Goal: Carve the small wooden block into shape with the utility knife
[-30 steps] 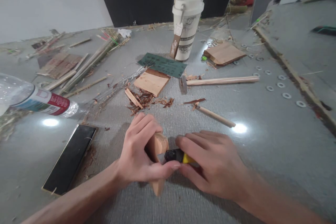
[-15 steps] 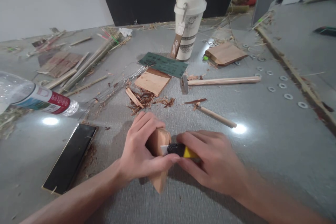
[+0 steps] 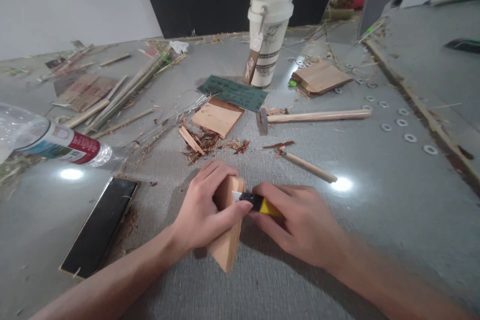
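My left hand (image 3: 206, 205) is wrapped round a block of wood (image 3: 227, 247), holding it on edge above the grey surface. Its thumb presses against the black front of a utility knife (image 3: 272, 207) with a yellow body. My right hand (image 3: 300, 220) grips that knife, and the short blade lies against the block's upper edge. Beyond the hands are a flat piece of wood (image 3: 217, 117), a heap of brown shavings (image 3: 204, 142) and a strip of green sandpaper (image 3: 232, 91).
A hammer (image 3: 315, 116) and a thin stick (image 3: 309, 166) lie ahead on the right. Behind them stands a white cup (image 3: 268, 35). Several washers (image 3: 410, 137) are scattered at the right. On the left lie a plastic bottle (image 3: 71, 145) and a black phone (image 3: 101, 225).
The knife blade and my right hand have moved slightly up and away along the block's edge. My left thumb has risen with the knife, and the block's tilt has shifted a little.
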`<state>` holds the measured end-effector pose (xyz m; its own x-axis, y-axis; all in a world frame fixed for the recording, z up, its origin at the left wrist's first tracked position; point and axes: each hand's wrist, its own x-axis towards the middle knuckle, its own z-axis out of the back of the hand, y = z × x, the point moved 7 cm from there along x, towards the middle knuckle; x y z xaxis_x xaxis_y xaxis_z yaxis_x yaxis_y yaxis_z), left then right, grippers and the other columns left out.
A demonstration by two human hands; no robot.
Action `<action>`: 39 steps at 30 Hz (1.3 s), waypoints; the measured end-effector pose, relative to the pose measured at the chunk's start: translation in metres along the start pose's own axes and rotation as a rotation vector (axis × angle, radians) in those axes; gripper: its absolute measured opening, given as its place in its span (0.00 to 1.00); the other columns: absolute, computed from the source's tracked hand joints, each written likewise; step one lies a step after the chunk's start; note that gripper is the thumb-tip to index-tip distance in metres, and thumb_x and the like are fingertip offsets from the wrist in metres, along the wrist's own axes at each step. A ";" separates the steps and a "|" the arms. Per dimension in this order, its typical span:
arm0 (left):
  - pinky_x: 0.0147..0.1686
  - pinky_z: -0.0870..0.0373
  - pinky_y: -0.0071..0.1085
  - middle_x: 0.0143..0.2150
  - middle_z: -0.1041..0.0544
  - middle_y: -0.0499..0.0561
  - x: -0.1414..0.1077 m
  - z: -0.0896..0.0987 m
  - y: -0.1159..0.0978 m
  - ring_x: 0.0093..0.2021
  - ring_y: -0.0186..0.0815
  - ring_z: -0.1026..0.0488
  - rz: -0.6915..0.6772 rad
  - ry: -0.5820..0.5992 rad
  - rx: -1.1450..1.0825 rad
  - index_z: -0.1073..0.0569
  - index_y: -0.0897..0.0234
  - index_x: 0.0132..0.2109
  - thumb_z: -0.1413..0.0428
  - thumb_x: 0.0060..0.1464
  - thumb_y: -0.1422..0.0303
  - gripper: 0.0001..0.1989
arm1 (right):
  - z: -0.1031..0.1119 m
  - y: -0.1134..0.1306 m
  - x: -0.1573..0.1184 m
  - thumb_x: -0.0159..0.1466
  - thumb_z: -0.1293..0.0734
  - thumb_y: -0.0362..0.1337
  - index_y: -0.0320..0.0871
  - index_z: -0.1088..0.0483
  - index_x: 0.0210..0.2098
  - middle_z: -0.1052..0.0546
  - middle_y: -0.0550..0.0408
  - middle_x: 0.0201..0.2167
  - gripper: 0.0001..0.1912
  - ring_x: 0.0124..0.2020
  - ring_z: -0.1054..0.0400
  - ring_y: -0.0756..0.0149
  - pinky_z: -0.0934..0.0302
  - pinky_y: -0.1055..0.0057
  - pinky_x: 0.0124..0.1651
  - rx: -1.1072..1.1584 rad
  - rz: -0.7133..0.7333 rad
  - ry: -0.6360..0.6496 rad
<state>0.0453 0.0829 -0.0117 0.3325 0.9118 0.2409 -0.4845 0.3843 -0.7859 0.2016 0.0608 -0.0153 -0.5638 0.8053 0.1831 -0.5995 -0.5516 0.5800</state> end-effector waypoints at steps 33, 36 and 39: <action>0.42 0.39 0.35 0.33 0.29 0.46 0.000 -0.010 0.011 0.35 0.36 0.34 0.165 0.115 -0.107 0.29 0.62 0.36 0.45 0.58 0.59 0.11 | -0.005 -0.006 0.000 0.73 0.37 0.40 0.48 0.41 0.39 0.27 0.62 0.28 0.08 0.27 0.31 0.65 0.54 0.68 0.30 -0.033 0.002 0.074; 0.42 0.39 0.35 0.33 0.29 0.46 0.000 -0.010 0.011 0.35 0.36 0.33 0.163 0.120 -0.099 0.28 0.62 0.37 0.45 0.58 0.58 0.11 | -0.006 -0.007 -0.001 0.73 0.37 0.40 0.48 0.41 0.39 0.27 0.62 0.28 0.08 0.27 0.31 0.65 0.54 0.68 0.30 -0.037 -0.003 0.081; 0.42 0.39 0.35 0.34 0.28 0.46 0.000 -0.011 0.011 0.36 0.36 0.33 0.157 0.134 -0.090 0.29 0.62 0.37 0.45 0.59 0.57 0.12 | -0.006 -0.008 -0.001 0.73 0.37 0.40 0.47 0.40 0.41 0.26 0.61 0.29 0.06 0.28 0.30 0.65 0.54 0.68 0.30 -0.045 -0.001 0.093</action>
<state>0.0489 0.0856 -0.0263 0.3660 0.9298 0.0390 -0.4661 0.2194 -0.8571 0.2034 0.0628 -0.0253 -0.6118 0.7838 0.1069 -0.6240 -0.5612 0.5438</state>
